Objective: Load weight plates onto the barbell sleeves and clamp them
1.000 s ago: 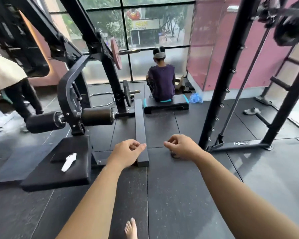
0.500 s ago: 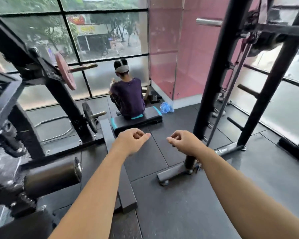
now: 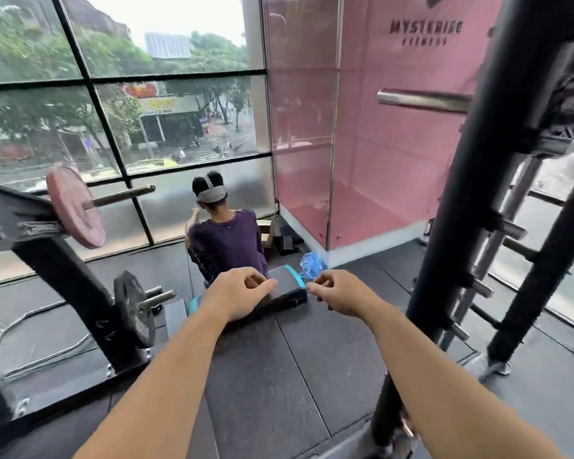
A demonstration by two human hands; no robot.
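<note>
Both hands are out front, mid-frame, and neither is holding anything. The left hand (image 3: 237, 293) is loosely curled with the thumb lying near the index finger. The right hand (image 3: 340, 293) has its fingers drooping in a loose curl too, no pinch on anything.

The barbell sleeve (image 3: 421, 100) is in the upper right, bare steel poking out from behind the black rack upright (image 3: 478, 210), with no plate or clamp on the part I can see. The plates are over on the left: a pink plate (image 3: 75, 205) on a peg near the left edge and a black plate (image 3: 134, 309) on a lower peg beneath it. So I'd say loading hasn't started.

What worries me is the seated person (image 3: 227, 236) at centre frame on a step platform (image 3: 287, 283), roughly between the plates and the rack. Carrying a plate across means passing close, and a sloppy grip could drop it near them. The sleeve also sits high, so a tilted plate could jam at the tip. No clamp is in view anywhere, so skipping it seems easy.
</note>
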